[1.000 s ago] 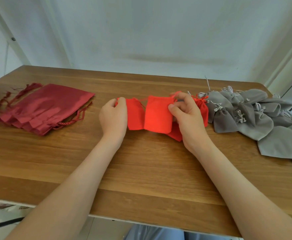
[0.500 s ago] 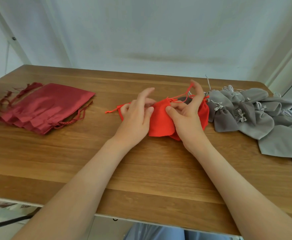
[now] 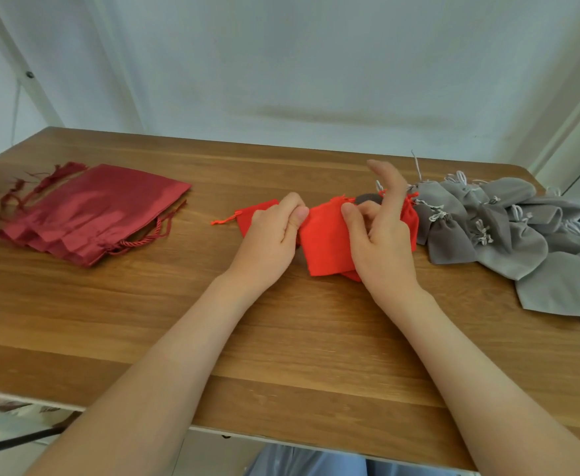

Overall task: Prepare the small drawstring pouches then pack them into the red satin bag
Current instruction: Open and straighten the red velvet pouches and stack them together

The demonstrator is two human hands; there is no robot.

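A small bright red drawstring pouch lies at the table's centre between my hands. My left hand pinches its left edge and covers another red pouch, whose cord trails to the left. My right hand grips the centre pouch's right side with thumb and curled fingers, index finger raised. More red pouches show behind my right hand. A pile of dark red satin bags lies flat at the far left. A heap of grey drawstring pouches sits at the right.
The wooden table has bare surface in front of my hands and between the satin bags and the red pouches. A white wall stands behind the far edge. The grey heap reaches the table's right edge.
My left hand's fingers have closed onto the centre pouch's left edge. My right hand has shifted on the pouch and its index finger now points up. The red cord loop has dropped.
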